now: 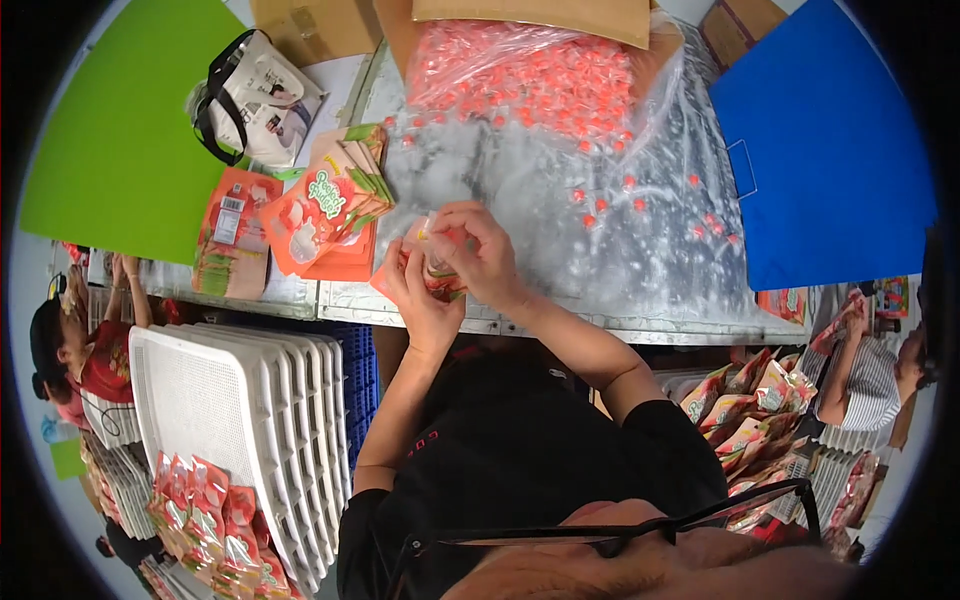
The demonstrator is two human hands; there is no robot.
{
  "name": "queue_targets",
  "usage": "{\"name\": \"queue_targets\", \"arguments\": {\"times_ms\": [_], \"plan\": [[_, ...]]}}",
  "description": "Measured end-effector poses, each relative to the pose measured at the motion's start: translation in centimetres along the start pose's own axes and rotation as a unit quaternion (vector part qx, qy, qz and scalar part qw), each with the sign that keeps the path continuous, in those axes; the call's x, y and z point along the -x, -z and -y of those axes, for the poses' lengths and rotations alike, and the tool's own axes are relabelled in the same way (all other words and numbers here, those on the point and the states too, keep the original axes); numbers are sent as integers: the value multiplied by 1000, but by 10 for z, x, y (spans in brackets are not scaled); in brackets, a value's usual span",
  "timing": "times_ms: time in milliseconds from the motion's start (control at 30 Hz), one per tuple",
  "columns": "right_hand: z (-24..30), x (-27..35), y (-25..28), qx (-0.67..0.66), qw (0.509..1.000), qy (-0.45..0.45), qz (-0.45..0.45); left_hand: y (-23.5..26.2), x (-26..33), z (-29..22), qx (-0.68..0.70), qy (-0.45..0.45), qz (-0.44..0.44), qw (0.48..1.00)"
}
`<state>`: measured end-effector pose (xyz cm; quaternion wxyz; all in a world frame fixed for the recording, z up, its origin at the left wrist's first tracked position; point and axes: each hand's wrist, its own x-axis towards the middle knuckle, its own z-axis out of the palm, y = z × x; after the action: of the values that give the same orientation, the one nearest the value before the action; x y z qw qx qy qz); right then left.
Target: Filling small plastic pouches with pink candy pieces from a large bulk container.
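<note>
In front of me, just over the table's near edge, my left hand (428,308) is closed around a red and pink printed pouch (441,280). My right hand (487,252) meets the pouch's upper end with curled fingers; what they pinch, if anything, is hidden. Left of my hands lies a fanned pile of flat printed pouches (325,205), pink and green. Beyond my hands, an open carton (530,12) lined with clear plastic is full of small red wrapped pieces (520,80). Several more red pieces (602,204) lie loose on the metal table (580,270).
A white bag with black handles (265,105) stands at the back left. Green (120,130) and blue (820,150) panels flank the table. Stacked white trays (200,390) stand at my left, filled pouches (745,420) at my right. Other people work at both sides.
</note>
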<state>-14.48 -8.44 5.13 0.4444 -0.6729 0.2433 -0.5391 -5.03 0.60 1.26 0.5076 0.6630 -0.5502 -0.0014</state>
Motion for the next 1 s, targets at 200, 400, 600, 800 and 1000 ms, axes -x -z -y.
{"name": "queue_targets", "arguments": {"times_ms": [200, 400, 600, 800, 1000], "plan": [[3, 4, 8, 28, 999, 36, 29, -8, -7, -7, 3, -1, 2, 1000], [-1, -4, 61, 200, 971, 127, 21, -1, -10, -12, 23, 12, 15, 1000], [-142, 13, 243, 575, 803, -51, -144, 9, -10, -11, 24, 23, 18, 999], [-160, 22, 241, 504, 857, -111, -14, 9, -8, -9, 38, 37, 14, 998], [-148, 5, 244, 245, 954, -160, -60, 12, -7, -12, 48, 61, 18, 997]]}}
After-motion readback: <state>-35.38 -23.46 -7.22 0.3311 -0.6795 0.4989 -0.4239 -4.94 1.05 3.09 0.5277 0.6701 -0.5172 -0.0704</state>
